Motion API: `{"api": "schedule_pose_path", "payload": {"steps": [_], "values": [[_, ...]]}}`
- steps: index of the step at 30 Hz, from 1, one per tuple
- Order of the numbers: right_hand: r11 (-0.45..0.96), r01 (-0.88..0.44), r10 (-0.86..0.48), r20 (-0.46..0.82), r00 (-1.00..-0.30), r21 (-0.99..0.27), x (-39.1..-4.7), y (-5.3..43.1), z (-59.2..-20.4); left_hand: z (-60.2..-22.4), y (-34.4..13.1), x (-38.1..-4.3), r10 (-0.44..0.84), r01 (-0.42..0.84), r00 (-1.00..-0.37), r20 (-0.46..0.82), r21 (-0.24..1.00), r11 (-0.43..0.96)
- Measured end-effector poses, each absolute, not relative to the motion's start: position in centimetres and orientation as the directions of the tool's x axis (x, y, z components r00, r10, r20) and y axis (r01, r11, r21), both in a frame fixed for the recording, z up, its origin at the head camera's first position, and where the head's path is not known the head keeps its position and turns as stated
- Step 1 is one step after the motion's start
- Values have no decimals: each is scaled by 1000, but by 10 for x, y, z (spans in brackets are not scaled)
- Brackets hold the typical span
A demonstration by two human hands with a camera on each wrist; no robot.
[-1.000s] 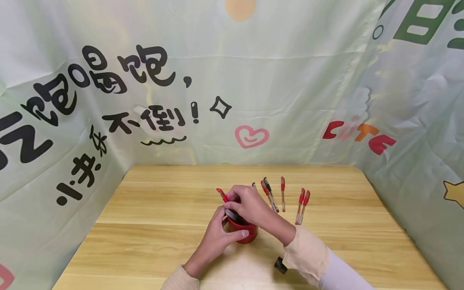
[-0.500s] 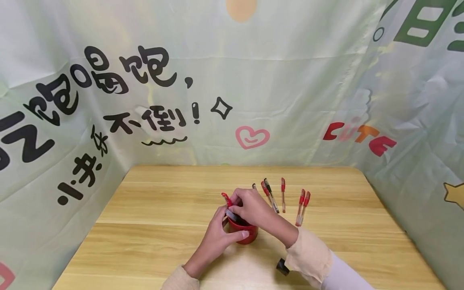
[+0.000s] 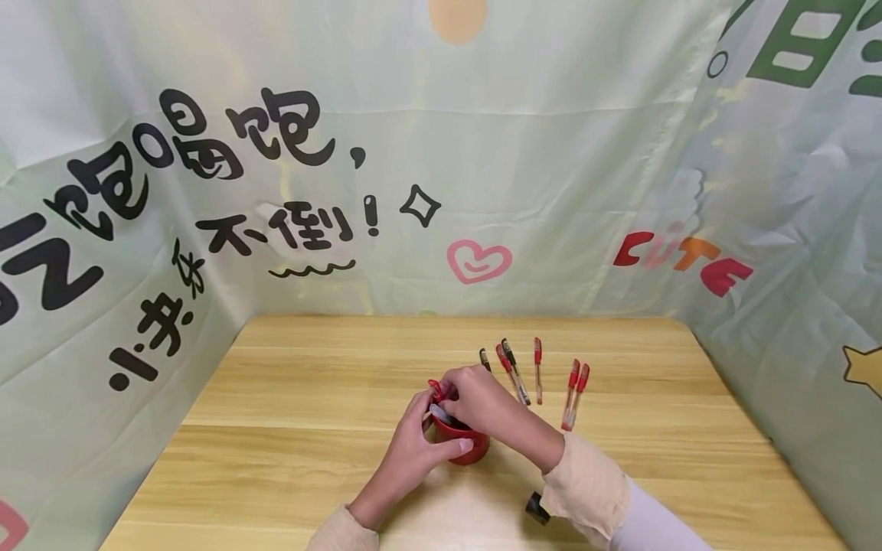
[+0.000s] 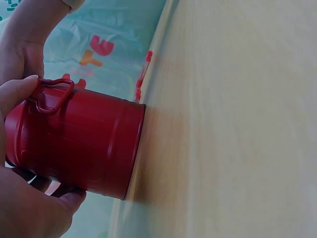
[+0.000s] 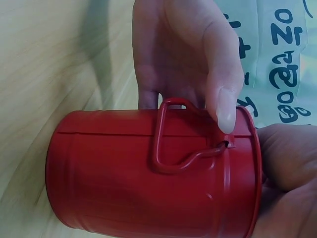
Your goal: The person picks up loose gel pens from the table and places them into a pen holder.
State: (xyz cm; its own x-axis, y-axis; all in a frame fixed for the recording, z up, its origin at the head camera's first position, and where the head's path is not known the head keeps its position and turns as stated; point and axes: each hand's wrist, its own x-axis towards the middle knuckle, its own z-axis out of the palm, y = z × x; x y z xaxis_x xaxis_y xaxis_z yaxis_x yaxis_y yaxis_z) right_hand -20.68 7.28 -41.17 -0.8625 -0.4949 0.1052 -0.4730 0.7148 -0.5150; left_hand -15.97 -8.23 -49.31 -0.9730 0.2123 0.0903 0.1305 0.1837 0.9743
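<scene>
A small red metal bucket [image 3: 481, 445] with a wire loop on its side stands upright on the table. My left hand [image 3: 412, 444] grips it, thumb near the loop and fingers around the far side, as the left wrist view shows on the bucket [image 4: 84, 144]. Over the mouth, my right hand [image 3: 478, 398] pinches a red-capped pen [image 3: 436, 390]; its lower part is hidden by the hands and bucket. A greyish, clear-ended item [image 3: 441, 414] pokes out of the mouth; its kind is unclear. The right wrist view shows the bucket wall [image 5: 124, 198] but not the pen.
Behind and right of the hands lie several loose pens: a black-capped one [image 3: 485, 358], a red and black pair [image 3: 514, 371], a single red [image 3: 538, 367] and two reds [image 3: 574, 383]. A black block [image 3: 537, 507] is beside the right sleeve. Printed cloth surrounds the wooden table [image 3: 276, 459].
The red pen has sunk lower toward the bucket and shifted slightly right, with my right hand coming down along with it. My left hand and the bucket have stayed in place.
</scene>
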Motion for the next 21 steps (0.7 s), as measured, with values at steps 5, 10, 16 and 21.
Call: {"api": "schedule_pose_path", "payload": {"steps": [5, 10, 16, 21], "values": [[727, -475, -498, 95, -862, -495, -206, 73, -411, -493, -82, -160, 211, 136, -973, 97, 974, 181], [731, -474, -493, 101, -864, -490, -205, 74, -411, -494, -81, -160, 210, 131, -974, 91, 973, 188], [727, -491, -491, 136, -860, -479, -203, 75, -407, -494, -81, -160, 204, 129, -975, 87, 972, 198], [721, -531, -493, 209, -845, -445, -201, 78, -405, -494, -80, -161, 202, 128, -975, 89, 973, 192]]}}
